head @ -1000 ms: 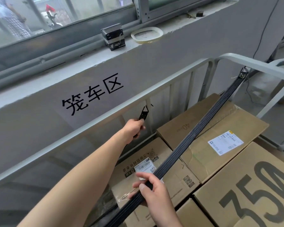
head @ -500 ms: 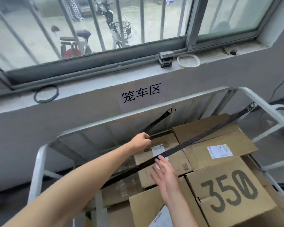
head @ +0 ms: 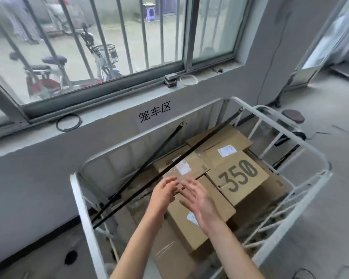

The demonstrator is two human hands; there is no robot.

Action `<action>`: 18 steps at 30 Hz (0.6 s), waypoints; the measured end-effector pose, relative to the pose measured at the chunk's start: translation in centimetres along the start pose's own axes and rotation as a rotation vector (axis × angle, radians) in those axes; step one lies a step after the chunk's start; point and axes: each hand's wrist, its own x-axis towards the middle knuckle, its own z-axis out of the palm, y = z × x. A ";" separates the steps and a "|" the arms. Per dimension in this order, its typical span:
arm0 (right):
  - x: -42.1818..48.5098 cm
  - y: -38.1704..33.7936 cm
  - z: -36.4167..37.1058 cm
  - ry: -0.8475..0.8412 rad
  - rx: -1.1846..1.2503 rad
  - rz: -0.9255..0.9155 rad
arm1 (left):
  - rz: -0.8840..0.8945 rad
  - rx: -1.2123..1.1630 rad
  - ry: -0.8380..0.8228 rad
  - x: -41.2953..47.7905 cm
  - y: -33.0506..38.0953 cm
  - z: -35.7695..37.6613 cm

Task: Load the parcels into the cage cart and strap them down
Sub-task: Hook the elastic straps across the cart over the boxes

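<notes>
"Where are the parcels [head: 238,178]?"

"Stacked inside the cage cart [head: 84,218]. The lower ones are hidden under the top layer. Two black straps cross above them, the long strap [head: 199,142] from the cart's far right corner and the short strap [head: 149,160] from its back rail. Their lower ends are hard to make out."

"And the person's hands?"

"The left hand [head: 163,195] and right hand [head: 197,198] are over the cart's middle, fingers spread, holding nothing. They are blurred, so contact between them can't be told."
</notes>
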 end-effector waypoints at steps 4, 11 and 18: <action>-7.8 1.4 -2.6 0.122 -0.013 -0.036 | 0.031 0.056 -0.087 -7.2 -1.5 2.6; -15.1 -2.5 -9.8 0.308 -0.091 -0.229 | 0.149 0.113 -0.244 -13.3 -0.4 12.7; -16.0 -8.7 -22.0 0.459 -0.108 -0.352 | 0.183 0.168 -0.317 -12.4 -0.8 27.4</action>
